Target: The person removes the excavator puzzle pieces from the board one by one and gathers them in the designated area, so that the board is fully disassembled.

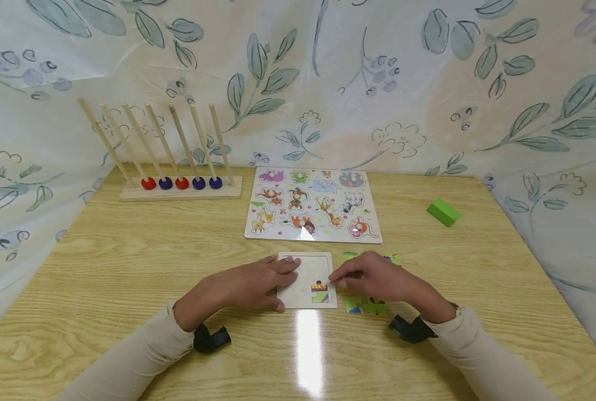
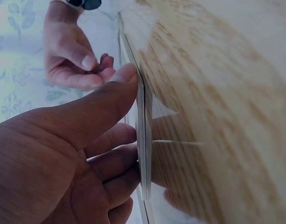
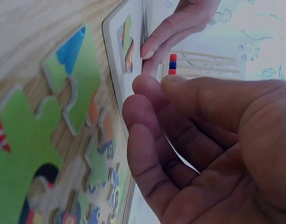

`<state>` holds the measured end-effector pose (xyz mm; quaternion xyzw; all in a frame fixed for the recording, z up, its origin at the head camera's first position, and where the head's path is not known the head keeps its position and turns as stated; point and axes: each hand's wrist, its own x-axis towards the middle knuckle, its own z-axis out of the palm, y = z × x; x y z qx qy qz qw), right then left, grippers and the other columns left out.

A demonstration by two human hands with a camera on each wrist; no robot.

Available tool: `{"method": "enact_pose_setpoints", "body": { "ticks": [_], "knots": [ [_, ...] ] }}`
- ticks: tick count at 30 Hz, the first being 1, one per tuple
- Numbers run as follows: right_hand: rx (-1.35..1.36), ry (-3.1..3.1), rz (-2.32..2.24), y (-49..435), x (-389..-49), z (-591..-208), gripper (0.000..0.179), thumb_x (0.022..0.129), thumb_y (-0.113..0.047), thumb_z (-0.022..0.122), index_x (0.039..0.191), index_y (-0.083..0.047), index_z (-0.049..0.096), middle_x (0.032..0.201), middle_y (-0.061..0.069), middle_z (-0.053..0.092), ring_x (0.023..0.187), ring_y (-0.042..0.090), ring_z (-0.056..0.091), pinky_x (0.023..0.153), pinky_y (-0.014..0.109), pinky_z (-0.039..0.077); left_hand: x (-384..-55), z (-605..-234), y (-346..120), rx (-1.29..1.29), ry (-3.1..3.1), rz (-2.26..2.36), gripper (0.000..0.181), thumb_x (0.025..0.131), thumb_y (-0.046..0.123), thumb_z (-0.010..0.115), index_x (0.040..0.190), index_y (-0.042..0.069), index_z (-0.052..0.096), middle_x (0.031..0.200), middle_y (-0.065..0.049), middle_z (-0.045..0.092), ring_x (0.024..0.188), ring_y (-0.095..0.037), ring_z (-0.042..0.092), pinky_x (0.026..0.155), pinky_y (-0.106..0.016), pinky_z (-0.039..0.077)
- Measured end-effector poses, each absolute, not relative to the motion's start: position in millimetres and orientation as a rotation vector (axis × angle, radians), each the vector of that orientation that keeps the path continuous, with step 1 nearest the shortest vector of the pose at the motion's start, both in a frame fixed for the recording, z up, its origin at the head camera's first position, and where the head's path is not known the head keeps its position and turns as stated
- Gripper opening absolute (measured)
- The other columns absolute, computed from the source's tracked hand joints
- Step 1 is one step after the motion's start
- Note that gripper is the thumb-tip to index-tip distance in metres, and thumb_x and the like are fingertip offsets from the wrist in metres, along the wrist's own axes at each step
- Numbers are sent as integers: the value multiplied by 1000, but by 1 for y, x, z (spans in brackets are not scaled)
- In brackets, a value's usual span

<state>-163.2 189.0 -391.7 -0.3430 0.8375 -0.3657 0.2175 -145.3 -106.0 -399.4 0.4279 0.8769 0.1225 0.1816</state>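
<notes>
A square wooden puzzle tray [image 1: 298, 298] lies in front of me with one jigsaw piece [image 1: 320, 294] in its lower right corner, green with a red and yellow printed part. My left hand [image 1: 258, 281] rests on the tray's left side, fingers spread over the base and thumb near the front edge. In the left wrist view that thumb touches the tray's edge [image 2: 143, 116]. My right hand [image 1: 378, 278] hovers at the tray's right edge, thumb and fingertips brought together with nothing visible between them. Beneath it lie several loose green jigsaw pieces [image 3: 73, 70], partly hidden by the hand.
Behind the tray lies an animal peg puzzle board [image 1: 313, 234]. A wooden peg stand [image 1: 187, 193] with red and blue beads stands back left, and a green block [image 1: 444, 212] lies at the right. A patterned cloth [image 1: 328, 83] hangs behind the table.
</notes>
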Motion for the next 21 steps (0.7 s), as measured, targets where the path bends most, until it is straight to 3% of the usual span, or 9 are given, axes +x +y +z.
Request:
{"method": "enact_pose_setpoints", "body": {
  "ticks": [12,21],
  "knots": [
    [-984,2324,-1014,177,-164,-391,21,94,-1,62,112,-4,73,107,1,71,86,6,59,67,21,48,-144,-398,-104,1186,2468,347,68,91,32,69,146,1,44,158,-13,25,145,-25,20,117,-44,16],
    [-976,2326,-1029,169,-163,-393,22,94,0,60,113,0,72,106,3,71,71,6,52,58,21,43,-144,-399,-105,1197,2468,363,68,91,31,69,145,0,43,157,-14,25,145,-26,21,117,-45,16]
  ]
}}
